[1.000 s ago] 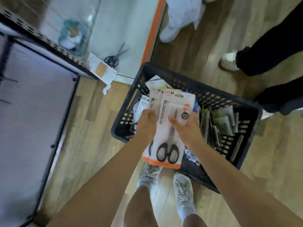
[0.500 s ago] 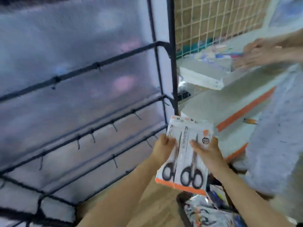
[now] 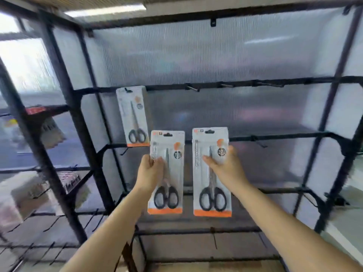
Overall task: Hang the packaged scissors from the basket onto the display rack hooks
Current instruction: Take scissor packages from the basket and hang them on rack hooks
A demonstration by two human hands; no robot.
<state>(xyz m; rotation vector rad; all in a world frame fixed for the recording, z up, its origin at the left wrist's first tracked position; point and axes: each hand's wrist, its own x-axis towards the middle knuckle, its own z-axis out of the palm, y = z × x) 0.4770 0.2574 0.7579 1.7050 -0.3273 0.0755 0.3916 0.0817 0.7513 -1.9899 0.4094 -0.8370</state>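
Hands up: left hand (image 3: 150,171) pinches one scissors pack (image 3: 167,174), right hand (image 3: 224,165) grips another pack (image 3: 211,171); hung pack (image 3: 133,115) and bare hooks (image 3: 191,87) on the rack (image 3: 235,83) behind.

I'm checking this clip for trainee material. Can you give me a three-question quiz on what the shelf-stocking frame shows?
1. True or false: a scissors pack already hangs from a hook on the display rack.
2. How many scissors packs are being held in total?
A. one
B. two
C. three
3. Fill in: the bottom edge strip of each pack is coloured ____.

Key
1. True. It hangs at the left end of the upper bar.
2. B. The left hand grips one held pack, and the right hand grips the other pack, both upright in front of the rack.
3. Orange.
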